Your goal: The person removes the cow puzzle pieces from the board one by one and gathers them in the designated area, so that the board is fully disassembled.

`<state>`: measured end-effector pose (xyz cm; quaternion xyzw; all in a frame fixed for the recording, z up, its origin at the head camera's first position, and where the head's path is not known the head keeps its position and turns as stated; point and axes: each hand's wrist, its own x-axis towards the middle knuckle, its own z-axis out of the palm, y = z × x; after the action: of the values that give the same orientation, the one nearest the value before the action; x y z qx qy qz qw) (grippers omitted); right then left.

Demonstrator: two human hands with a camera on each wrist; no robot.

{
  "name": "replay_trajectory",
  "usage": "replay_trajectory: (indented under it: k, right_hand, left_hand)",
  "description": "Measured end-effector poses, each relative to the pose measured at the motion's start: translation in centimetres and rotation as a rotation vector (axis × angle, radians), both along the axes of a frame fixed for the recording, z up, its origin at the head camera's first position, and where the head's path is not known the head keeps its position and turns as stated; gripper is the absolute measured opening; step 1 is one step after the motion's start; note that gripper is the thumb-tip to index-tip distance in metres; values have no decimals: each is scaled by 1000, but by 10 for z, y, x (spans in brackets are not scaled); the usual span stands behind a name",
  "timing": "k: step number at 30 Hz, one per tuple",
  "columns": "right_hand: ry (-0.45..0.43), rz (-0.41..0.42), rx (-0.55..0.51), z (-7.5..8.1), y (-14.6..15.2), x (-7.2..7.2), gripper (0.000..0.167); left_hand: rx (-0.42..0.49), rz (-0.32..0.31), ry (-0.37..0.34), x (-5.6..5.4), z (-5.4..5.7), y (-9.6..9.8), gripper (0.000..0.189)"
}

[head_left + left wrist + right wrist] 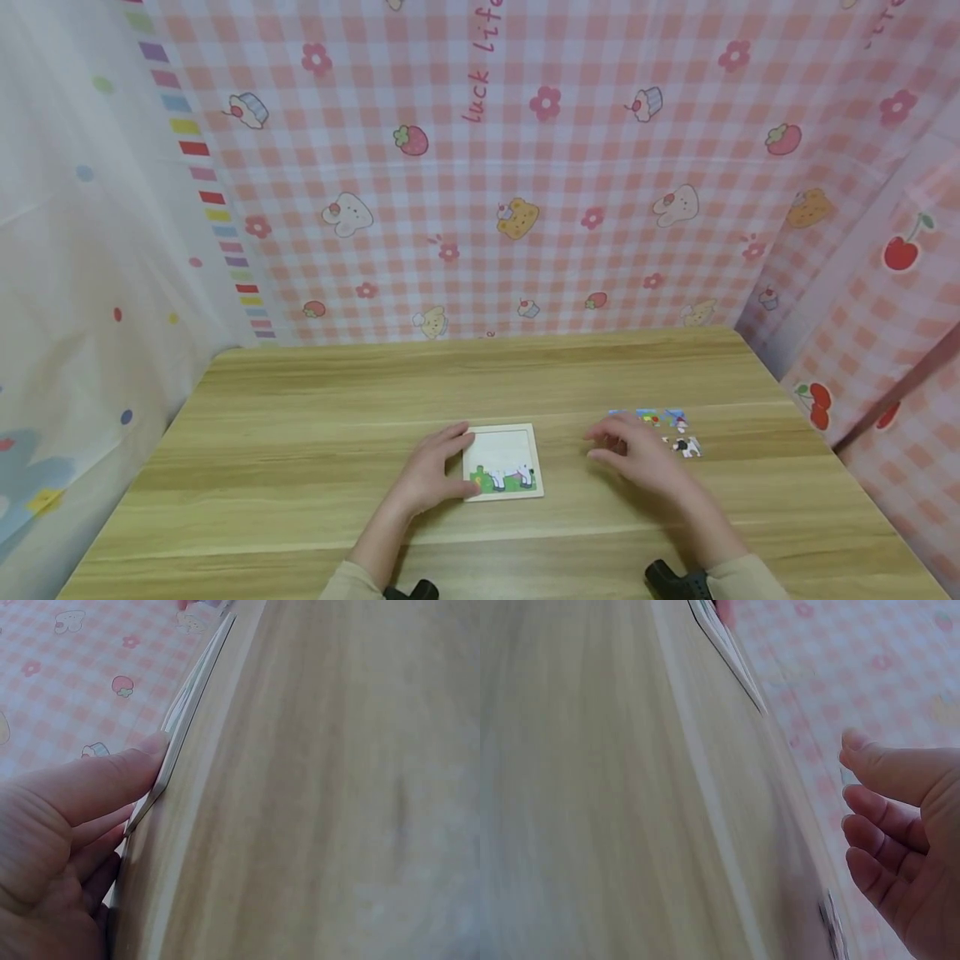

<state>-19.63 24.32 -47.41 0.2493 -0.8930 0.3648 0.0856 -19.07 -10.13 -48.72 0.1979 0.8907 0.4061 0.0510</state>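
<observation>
A square wooden puzzle tray (501,432) lies on the table with a white animal's legs and green grass filling its lower part; its upper part is bare. My left hand (433,471) grips the tray's left side, thumb by the near corner and fingers at the far one. In the left wrist view, the thumb of the left hand (90,787) presses on the tray's rim (176,742). My right hand (633,450) hovers right of the tray, fingers loosely bent. In the right wrist view, thumb and fingers of the right hand (907,832) stand apart; I see nothing held.
Loose colourful puzzle pieces (667,417) lie beyond and beside the right hand, partly hidden by it. A black-and-white piece (687,447) is nearest. The wooden table (315,433) meets a pink checked cloth (480,183) at the back.
</observation>
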Motion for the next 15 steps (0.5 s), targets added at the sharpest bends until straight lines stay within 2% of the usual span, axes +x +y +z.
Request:
replay_trajectory:
  k: [5, 9, 15]
  right_hand:
    - [-32, 53, 21, 1, -21, 0, 19]
    - [-39, 108, 28, 0, -35, 0, 20]
    - [-62, 199, 37, 0, -60, 2, 22]
  left_hand:
    - [20, -2, -12, -1, -1, -1, 75]
    - [90, -2, -42, -5, -3, -4, 76]
    - [174, 52, -112, -16, 5, -6, 68]
